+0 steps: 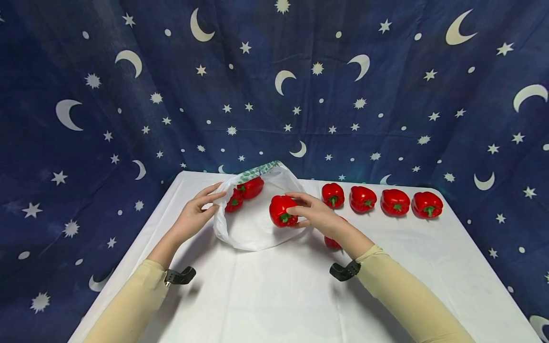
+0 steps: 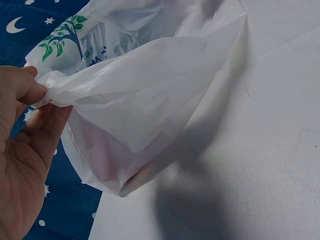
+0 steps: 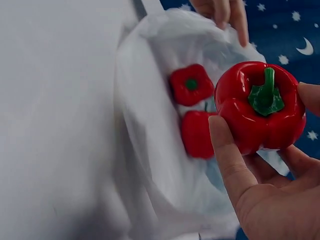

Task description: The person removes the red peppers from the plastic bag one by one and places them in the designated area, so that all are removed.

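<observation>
A white plastic bag (image 1: 253,242) with a green leaf print lies with its mouth spread wide on the table. My left hand (image 1: 194,215) pinches the bag's left rim between thumb and fingers, plainly seen in the left wrist view. In my right hand (image 1: 315,212) is a red bell pepper (image 3: 260,110) with a green stem, gripped between thumb and fingers over the bag's opening. Two more red peppers (image 3: 191,85) lie inside the bag, toward its left side in the head view.
Along the back right of the white table (image 1: 274,295) stands a row of several red peppers (image 1: 395,202). Another pepper (image 1: 332,243) is partly hidden behind my right wrist. A dark blue curtain (image 1: 257,71) with moons and stars hangs behind the table.
</observation>
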`<state>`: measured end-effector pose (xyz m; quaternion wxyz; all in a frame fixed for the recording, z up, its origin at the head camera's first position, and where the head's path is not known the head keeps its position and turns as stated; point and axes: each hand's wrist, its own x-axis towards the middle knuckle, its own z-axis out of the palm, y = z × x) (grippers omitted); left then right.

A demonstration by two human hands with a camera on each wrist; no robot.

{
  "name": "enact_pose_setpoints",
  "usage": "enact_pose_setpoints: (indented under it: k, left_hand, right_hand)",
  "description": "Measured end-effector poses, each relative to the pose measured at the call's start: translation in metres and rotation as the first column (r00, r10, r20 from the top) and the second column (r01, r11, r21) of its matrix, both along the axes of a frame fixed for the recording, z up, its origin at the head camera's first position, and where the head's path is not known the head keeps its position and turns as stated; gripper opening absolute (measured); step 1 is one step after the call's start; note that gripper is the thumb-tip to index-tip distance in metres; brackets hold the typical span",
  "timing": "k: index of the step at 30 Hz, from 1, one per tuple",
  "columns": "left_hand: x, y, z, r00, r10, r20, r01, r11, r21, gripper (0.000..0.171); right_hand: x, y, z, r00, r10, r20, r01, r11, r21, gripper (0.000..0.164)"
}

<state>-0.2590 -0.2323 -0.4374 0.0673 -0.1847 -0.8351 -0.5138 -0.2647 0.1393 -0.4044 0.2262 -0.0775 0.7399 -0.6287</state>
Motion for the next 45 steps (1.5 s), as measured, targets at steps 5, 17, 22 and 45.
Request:
enact_pose_setpoints:
  k: [5, 17, 22, 45]
  left_hand:
    - [0.005, -0.001, 0.001, 1.0, 0.008, -0.001, -0.008, 0.999, -0.031, 0.04]
    - [0.011, -0.002, -0.003, 1.0, 0.002, -0.008, -0.002, 1.0, -0.013, 0.042]
    - [0.009, -0.003, -0.004, 1.0, 0.004, -0.021, -0.005, 1.0, -0.019, 0.041]
    - [0.018, 0.01, 0.022, 1.0, 0.004, 0.011, -0.004, 1.0, 0.009, 0.039]
  right_hand:
    - [0.005, 0.028, 0.004, 1.0, -0.029, -0.011, 0.029, 0.999, -0.014, 0.072]
    - [0.012, 0.099, 0.005, 0.994, -0.111, 0.016, 0.112, 0.992, -0.064, 0.074]
    - [0.017, 0.129, 0.006, 0.993, -0.121, 0.009, 0.121, 0.991, -0.059, 0.074]
    - [0.03, 0.211, -0.025, 0.979, -0.189, 0.072, 0.184, 0.981, 0.06, 0.078]
